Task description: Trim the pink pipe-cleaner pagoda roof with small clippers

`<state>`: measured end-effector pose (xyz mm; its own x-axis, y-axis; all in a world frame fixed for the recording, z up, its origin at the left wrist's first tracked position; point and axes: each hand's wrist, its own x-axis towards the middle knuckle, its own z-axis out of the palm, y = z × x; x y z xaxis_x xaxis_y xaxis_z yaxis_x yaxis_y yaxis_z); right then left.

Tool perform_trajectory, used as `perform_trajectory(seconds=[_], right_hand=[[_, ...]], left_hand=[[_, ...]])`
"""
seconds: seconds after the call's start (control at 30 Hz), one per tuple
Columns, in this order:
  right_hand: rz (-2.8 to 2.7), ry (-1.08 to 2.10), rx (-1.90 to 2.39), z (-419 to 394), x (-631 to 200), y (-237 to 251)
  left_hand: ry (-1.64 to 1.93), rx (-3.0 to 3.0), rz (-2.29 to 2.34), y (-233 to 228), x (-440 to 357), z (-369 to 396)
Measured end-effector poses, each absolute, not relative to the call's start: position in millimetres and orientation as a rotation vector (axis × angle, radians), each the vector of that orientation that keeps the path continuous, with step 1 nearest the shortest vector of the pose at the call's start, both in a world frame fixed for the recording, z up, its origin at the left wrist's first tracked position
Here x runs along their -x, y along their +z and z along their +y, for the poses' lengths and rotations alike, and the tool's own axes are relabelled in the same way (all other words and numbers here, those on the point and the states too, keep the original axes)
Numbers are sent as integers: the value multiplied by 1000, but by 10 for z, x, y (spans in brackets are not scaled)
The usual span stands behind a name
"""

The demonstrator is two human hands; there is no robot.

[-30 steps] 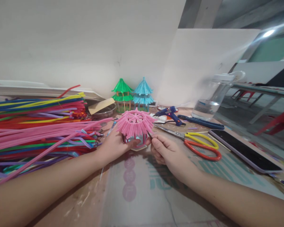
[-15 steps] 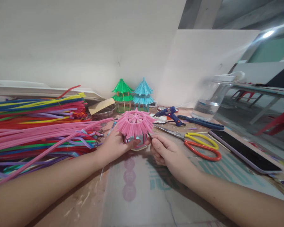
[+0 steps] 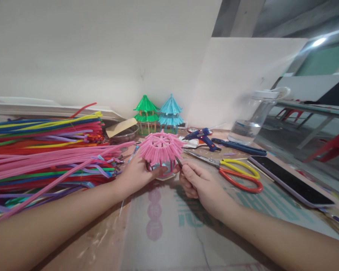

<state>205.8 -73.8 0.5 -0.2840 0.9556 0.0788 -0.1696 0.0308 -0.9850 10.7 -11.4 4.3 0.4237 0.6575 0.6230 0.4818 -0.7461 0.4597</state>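
Note:
A small pink pavilion model (image 3: 161,147), its roof made of fuzzy pipe cleaner pieces, stands on the table in front of me. The roof's top is an open ring with spokes. My left hand (image 3: 138,170) is closed round the left side of its base, with the thumb across the front. On the right, my right hand (image 3: 193,178) pinches a thin dark tool (image 3: 179,162) that looks like tweezers. Its tip is at the lower right edge of the pink roof; whether it touches cannot be made out.
Pipe cleaners (image 3: 45,150) lie heaped at left, near a metal bowl (image 3: 130,131). Green (image 3: 145,109) and blue (image 3: 171,109) pavilions stand behind. At right are a glue gun (image 3: 202,136), scissors (image 3: 237,175), a blue-handled tool (image 3: 240,146), a phone (image 3: 290,180) and a water bottle (image 3: 247,120).
The view has shifted very slightly. Both hands keep their places at the pink pavilion, and the dark tool's tip shows a little more plainly beneath the roof edge.

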Motion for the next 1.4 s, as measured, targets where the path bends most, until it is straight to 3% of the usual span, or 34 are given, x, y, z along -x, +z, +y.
perform_trajectory(seconds=[1.4], right_hand=[[-1351,1462,880,-742,-2071,22]], left_hand=[[1247,-2555,988,34,-92,-104]])
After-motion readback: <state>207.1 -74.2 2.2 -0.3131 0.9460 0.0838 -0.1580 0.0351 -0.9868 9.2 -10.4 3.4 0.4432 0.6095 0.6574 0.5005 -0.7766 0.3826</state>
